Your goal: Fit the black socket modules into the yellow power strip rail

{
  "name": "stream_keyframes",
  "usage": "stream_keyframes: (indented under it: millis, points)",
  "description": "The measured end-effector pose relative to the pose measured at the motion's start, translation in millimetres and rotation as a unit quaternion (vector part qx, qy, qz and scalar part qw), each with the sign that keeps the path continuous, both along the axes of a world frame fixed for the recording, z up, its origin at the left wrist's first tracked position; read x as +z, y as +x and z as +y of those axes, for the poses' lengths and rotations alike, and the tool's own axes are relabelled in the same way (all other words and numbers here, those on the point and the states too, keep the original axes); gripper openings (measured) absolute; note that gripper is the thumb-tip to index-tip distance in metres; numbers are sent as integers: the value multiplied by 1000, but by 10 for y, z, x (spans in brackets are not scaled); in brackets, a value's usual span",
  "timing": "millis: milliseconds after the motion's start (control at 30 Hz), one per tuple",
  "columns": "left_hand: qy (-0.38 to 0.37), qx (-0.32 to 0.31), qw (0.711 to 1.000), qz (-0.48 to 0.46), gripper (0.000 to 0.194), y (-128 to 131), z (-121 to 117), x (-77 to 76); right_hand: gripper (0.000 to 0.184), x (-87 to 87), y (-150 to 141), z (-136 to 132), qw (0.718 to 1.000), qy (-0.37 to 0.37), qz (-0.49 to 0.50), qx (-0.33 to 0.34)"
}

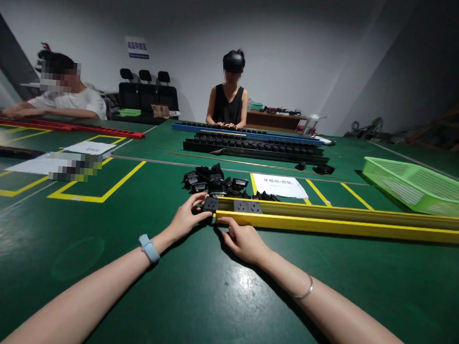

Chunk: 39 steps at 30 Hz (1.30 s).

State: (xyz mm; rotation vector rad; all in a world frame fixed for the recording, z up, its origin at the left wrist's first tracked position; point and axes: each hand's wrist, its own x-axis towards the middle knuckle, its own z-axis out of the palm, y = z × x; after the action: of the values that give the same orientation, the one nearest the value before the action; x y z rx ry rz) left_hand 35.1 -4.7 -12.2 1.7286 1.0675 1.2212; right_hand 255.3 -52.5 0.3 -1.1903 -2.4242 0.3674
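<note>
My left hand (189, 214) pinches a black socket module (211, 205) between thumb and fingers, at the left end of a long yellow rail (328, 226). More black socket modules (248, 207) sit inside the rail's channel, a short gap to the right of the held one. Against the rail's front wall near that end rests the index finger of my right hand (247, 243); its fingers are apart and hold nothing. Just behind the rail's left end lies a heap of loose black modules (215, 180).
A white paper label (279, 186) lies behind the rail. To the right stands a green plastic basket (419, 181). Black rails (255, 152) and a blue rail (185, 127) cross the far table. One person sits opposite; another works at red rails (62, 125) on the left.
</note>
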Motion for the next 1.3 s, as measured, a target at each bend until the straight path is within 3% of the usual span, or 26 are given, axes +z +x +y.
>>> stream_keyframes:
  millis: [633,1300]
  points:
    - [-9,18,1000,21,58,-2,-57,68,36,-11,2,3,1000,7,-2,2]
    - [-45,-83,996,-3,70,-16,-59,51,35,-16,5,6,1000,17,13,8]
